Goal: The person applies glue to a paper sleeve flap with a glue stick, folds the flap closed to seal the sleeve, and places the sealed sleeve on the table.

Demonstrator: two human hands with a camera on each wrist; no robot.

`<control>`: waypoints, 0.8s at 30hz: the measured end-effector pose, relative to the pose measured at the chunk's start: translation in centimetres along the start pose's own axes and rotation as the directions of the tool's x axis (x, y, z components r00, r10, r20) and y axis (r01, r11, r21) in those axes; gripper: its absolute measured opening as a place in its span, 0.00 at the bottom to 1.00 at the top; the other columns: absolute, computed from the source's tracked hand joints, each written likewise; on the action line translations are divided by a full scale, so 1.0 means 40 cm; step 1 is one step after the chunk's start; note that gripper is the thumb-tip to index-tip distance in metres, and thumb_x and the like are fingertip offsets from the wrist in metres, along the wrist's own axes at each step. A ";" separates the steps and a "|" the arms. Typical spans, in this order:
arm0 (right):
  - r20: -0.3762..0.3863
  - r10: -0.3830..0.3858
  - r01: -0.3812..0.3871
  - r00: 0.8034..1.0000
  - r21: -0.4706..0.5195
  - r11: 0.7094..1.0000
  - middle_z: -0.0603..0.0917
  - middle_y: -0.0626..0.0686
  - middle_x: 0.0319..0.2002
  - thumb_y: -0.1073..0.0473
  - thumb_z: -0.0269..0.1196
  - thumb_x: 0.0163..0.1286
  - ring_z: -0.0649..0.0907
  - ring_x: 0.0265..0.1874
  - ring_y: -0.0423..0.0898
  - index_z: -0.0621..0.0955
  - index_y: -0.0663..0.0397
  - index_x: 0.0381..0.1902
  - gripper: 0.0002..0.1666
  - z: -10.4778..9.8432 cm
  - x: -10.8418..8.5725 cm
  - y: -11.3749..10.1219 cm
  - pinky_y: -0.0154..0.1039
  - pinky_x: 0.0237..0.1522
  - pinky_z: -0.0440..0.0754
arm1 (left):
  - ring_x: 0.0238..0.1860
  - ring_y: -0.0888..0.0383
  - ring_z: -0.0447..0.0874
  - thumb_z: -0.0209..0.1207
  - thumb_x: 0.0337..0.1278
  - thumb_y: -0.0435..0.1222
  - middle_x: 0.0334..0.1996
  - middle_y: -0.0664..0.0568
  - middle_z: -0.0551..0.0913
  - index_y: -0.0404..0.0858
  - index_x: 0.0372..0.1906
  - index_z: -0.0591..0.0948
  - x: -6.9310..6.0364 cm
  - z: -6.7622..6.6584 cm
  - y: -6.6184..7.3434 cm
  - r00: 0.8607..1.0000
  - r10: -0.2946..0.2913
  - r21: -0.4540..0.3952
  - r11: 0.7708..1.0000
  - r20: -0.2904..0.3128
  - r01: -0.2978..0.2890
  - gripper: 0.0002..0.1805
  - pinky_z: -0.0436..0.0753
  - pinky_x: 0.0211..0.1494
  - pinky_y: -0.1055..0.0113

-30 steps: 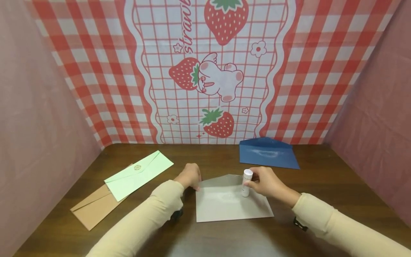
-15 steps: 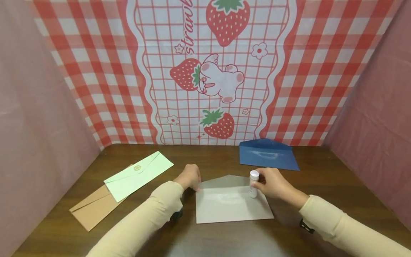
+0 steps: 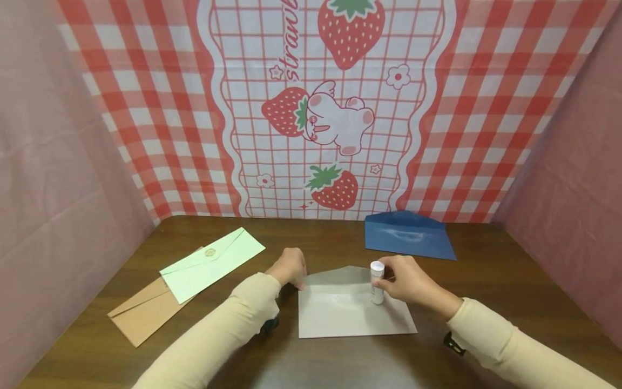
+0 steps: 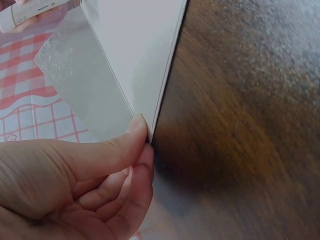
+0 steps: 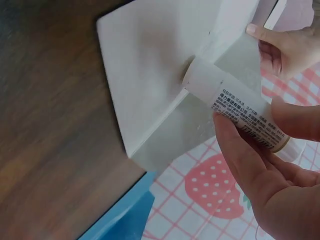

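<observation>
A light grey envelope [image 3: 335, 319] lies with its flap [image 3: 335, 274] raised toward the back; a whitish smear shows on its body. My left hand [image 3: 290, 268] pinches the envelope's left corner between thumb [image 4: 107, 152] and forefinger, as the left wrist view shows. In my right hand [image 3: 405, 278] is a white glue stick [image 5: 235, 107], gripped by thumb and fingers. It stands nearly upright, its lower end against the right part of the envelope, just below the flap fold. That lower tip is not clearly visible.
A blue envelope [image 3: 408, 240] with a whitish smear lies at the back right. On the left, a mint green envelope [image 3: 214, 265] with a round seal overlaps a brown envelope [image 3: 146, 313]. A strawberry-patterned cloth [image 3: 291, 178] hangs behind the wooden table [image 3: 330, 362].
The glue stick in my right hand slid right along the envelope, then back left and slightly nearer. My left hand keeps its pinch on the corner. The head view has shifted slightly.
</observation>
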State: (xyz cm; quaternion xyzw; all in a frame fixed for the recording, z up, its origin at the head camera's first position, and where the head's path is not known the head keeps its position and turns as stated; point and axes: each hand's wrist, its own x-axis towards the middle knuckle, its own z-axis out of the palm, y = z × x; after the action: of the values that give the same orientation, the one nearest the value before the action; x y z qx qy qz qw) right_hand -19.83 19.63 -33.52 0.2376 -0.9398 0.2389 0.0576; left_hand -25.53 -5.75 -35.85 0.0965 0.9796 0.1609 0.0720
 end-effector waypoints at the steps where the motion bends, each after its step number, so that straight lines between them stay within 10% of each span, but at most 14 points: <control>1: 0.003 -0.003 0.003 1.000 0.005 1.000 0.85 0.48 0.25 0.63 0.70 0.56 0.78 0.26 0.35 0.81 0.57 0.30 0.07 0.003 0.001 -0.002 0.28 0.26 0.75 | 0.28 0.60 0.75 0.78 0.21 0.27 0.23 0.53 0.85 0.38 0.18 0.86 0.000 0.000 0.000 1.000 0.000 -0.001 1.000 0.000 0.000 0.12 0.82 0.39 0.73; 24: -0.071 -0.119 0.122 0.990 0.042 0.992 0.86 0.51 0.27 0.64 0.70 0.56 0.85 0.29 0.40 0.81 0.58 0.30 0.07 0.067 0.022 -0.037 0.30 0.31 0.81 | 0.28 0.60 0.75 0.78 0.22 0.26 0.26 0.51 0.87 0.37 0.19 0.86 -0.004 -0.003 0.003 1.000 -0.011 -0.027 1.000 0.004 0.011 0.12 0.83 0.37 0.71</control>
State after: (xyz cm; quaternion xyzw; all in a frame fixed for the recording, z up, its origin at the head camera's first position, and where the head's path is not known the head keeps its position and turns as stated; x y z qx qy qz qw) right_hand -19.88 16.84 -35.07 0.2871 -0.9153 0.2647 0.0985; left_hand -25.37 -5.71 -35.69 0.0903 0.9777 0.1736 0.0763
